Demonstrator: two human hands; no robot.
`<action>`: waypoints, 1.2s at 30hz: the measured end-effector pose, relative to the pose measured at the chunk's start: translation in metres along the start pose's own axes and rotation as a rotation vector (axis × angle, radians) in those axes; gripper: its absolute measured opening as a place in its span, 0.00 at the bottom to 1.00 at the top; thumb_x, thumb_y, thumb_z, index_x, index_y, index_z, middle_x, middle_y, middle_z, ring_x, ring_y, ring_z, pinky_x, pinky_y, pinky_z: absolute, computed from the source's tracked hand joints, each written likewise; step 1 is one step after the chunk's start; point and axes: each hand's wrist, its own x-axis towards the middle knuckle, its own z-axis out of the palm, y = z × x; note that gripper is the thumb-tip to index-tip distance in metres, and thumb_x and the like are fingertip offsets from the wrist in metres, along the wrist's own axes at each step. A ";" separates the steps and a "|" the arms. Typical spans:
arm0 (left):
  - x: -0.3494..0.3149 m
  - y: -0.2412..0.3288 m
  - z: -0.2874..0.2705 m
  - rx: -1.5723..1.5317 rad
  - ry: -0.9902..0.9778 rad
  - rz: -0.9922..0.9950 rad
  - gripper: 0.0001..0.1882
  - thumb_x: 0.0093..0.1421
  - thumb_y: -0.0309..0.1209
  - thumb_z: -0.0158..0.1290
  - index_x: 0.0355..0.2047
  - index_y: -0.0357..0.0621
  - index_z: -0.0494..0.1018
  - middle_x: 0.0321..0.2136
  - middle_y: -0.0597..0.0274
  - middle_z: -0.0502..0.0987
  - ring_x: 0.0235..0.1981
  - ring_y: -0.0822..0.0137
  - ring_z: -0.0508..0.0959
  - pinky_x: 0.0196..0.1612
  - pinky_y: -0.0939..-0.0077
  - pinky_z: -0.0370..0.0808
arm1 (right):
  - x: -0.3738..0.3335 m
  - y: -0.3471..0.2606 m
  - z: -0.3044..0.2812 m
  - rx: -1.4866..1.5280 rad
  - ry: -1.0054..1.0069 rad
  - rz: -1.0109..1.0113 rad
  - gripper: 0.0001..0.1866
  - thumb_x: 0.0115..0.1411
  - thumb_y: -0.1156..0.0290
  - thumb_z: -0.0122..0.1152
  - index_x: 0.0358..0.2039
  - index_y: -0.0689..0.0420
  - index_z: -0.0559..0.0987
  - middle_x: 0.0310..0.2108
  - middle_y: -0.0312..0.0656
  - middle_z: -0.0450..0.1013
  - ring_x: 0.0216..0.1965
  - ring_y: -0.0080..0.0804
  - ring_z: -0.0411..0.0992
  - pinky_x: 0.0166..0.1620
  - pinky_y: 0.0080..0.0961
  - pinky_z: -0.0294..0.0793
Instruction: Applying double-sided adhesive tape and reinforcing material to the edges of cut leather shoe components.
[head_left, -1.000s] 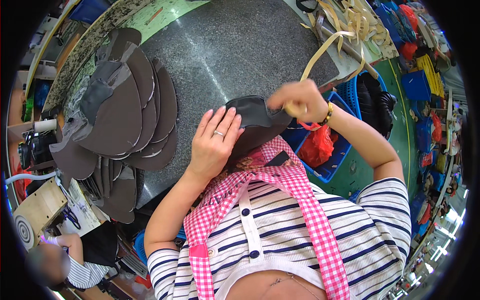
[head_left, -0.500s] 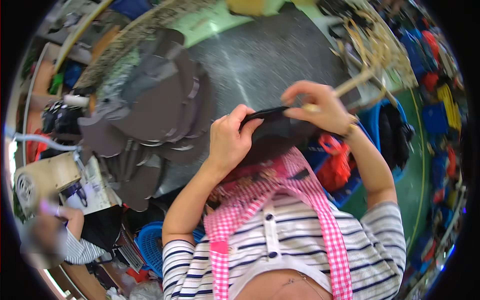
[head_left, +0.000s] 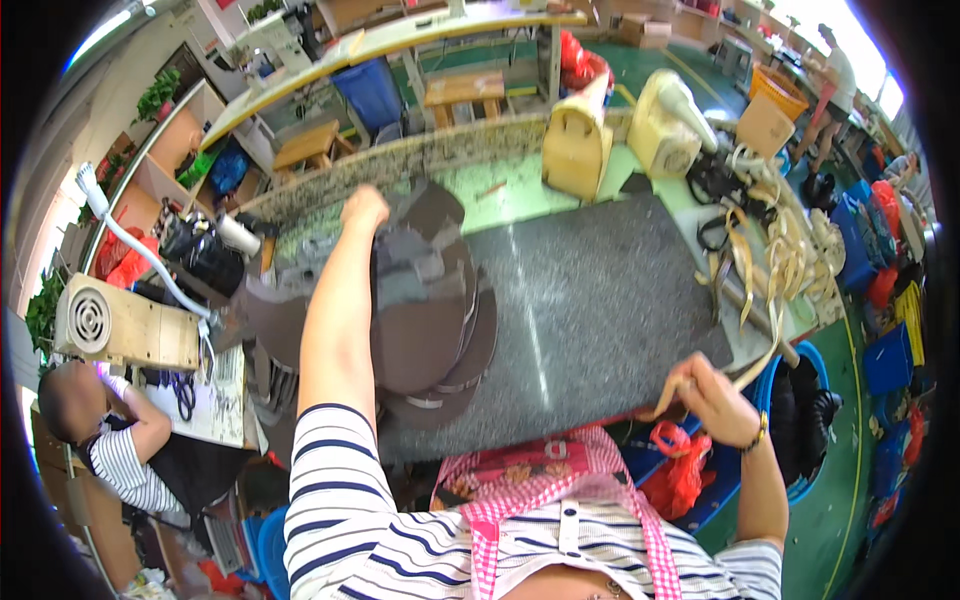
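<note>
My left arm reaches out over a pile of dark brown cut pieces (head_left: 430, 330), flat with curved edges. At its far side is my left hand (head_left: 365, 207), with fingers curled; whatever they may grip is hidden. By the near right corner of the dark grey work mat (head_left: 600, 300), my right hand (head_left: 715, 400) is closed on a narrow beige strip (head_left: 757, 368). A short end sticks out from the fingers, and the rest runs up to a tangle of beige strips (head_left: 770, 265) at the table's right end.
Two cream machine housings (head_left: 577, 150) stand at the table's far edge. Below my right hand hangs a red plastic bag (head_left: 680, 470), beside a blue bin (head_left: 800, 440) of black material. On the left, a person (head_left: 130, 430) sits near a cream boxy machine (head_left: 130, 320).
My left hand has left the dark folded piece in front of me and stretched far left over the pile. My right hand has moved right and down, keeping the strip. The view has tilted up.
</note>
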 end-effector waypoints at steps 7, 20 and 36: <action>0.032 0.013 0.035 -0.162 0.111 0.126 0.12 0.50 0.29 0.56 0.38 0.48 0.74 0.38 0.45 0.79 0.43 0.44 0.78 0.46 0.52 0.73 | -0.024 -0.011 -0.016 -0.037 0.293 0.062 0.07 0.65 0.74 0.48 0.40 0.61 0.72 0.20 0.41 0.76 0.23 0.31 0.74 0.28 0.28 0.70; -0.181 0.123 -0.130 -0.936 0.336 0.930 0.05 0.61 0.22 0.51 0.37 0.38 0.69 0.29 0.53 0.78 0.31 0.58 0.79 0.37 0.71 0.74 | -0.028 -0.040 -0.057 0.728 0.268 -0.435 0.10 0.53 0.80 0.59 0.21 0.60 0.66 0.36 0.61 0.74 0.28 0.37 0.76 0.32 0.29 0.77; -0.327 0.075 0.037 -1.221 -0.872 0.400 0.26 0.54 0.14 0.57 0.55 0.32 0.69 0.48 0.55 0.76 0.46 0.72 0.77 0.50 0.80 0.74 | 0.077 -0.028 0.081 -0.120 -0.200 -0.223 0.09 0.57 0.67 0.59 0.32 0.60 0.80 0.23 0.43 0.78 0.26 0.39 0.77 0.32 0.31 0.73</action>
